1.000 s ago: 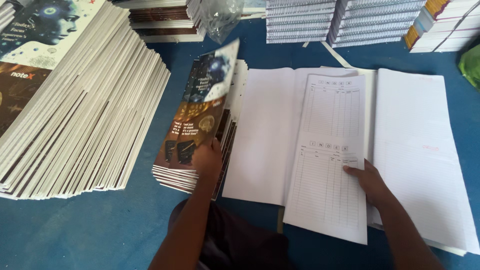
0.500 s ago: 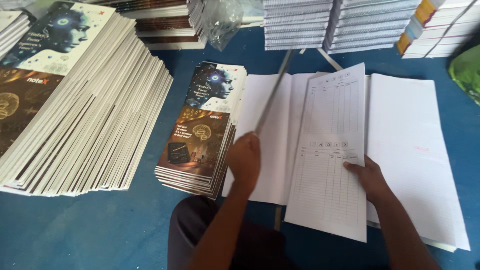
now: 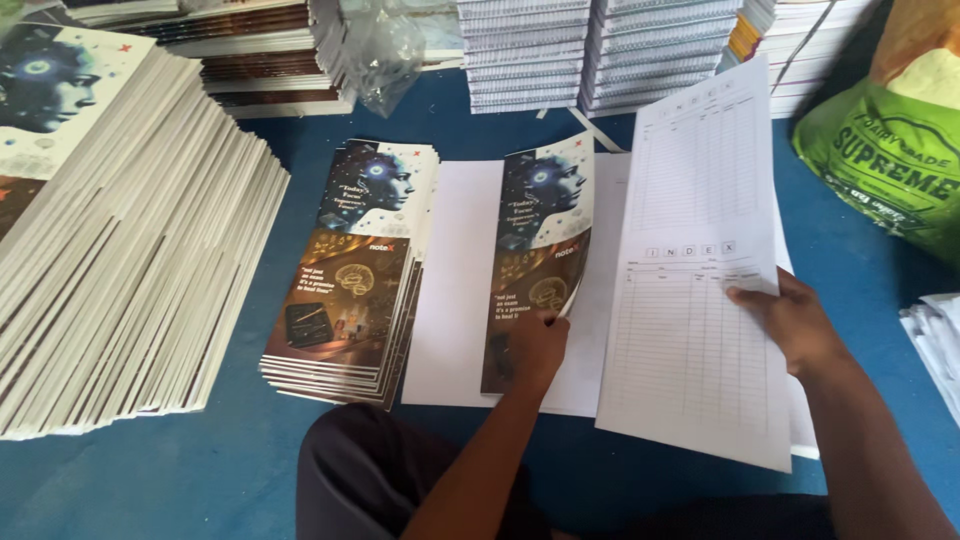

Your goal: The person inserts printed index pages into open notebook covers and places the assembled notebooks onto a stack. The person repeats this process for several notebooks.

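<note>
- From the head camera we look down on a blue surface [image 3: 150,480] that carries everything here; we cannot tell whether it is a floor or a low platform, so we call it the surface.
- Our left hand [image 3: 535,350] presses down on the lower part of a printed cover sheet [image 3: 535,250], fingers bent onto it, with the sheet's right edge curling up off the paper beneath.
- That cover sheet lies on a stack of plain white sheets [image 3: 455,290] in the middle of the surface, near its front edge.
- Our right hand [image 3: 795,320] pinches the right edge of a ruled index sheet [image 3: 695,300], holding it lifted and tilted above the white stack, just beside the cover sheet.
- Just left of the white sheets sits a small pile of covers [image 3: 345,290] with the same dark face-and-brain design.
- Along the left edge a large fanned stack of covers [image 3: 120,290] slopes away from us.
- At the far edge stand piles of bound notebooks [image 3: 590,45], with a crumpled clear plastic bag [image 3: 385,50] to their left.
- A green sack [image 3: 880,170] rests at the far right corner, and loose white papers [image 3: 935,330] show at the right edge.
</note>
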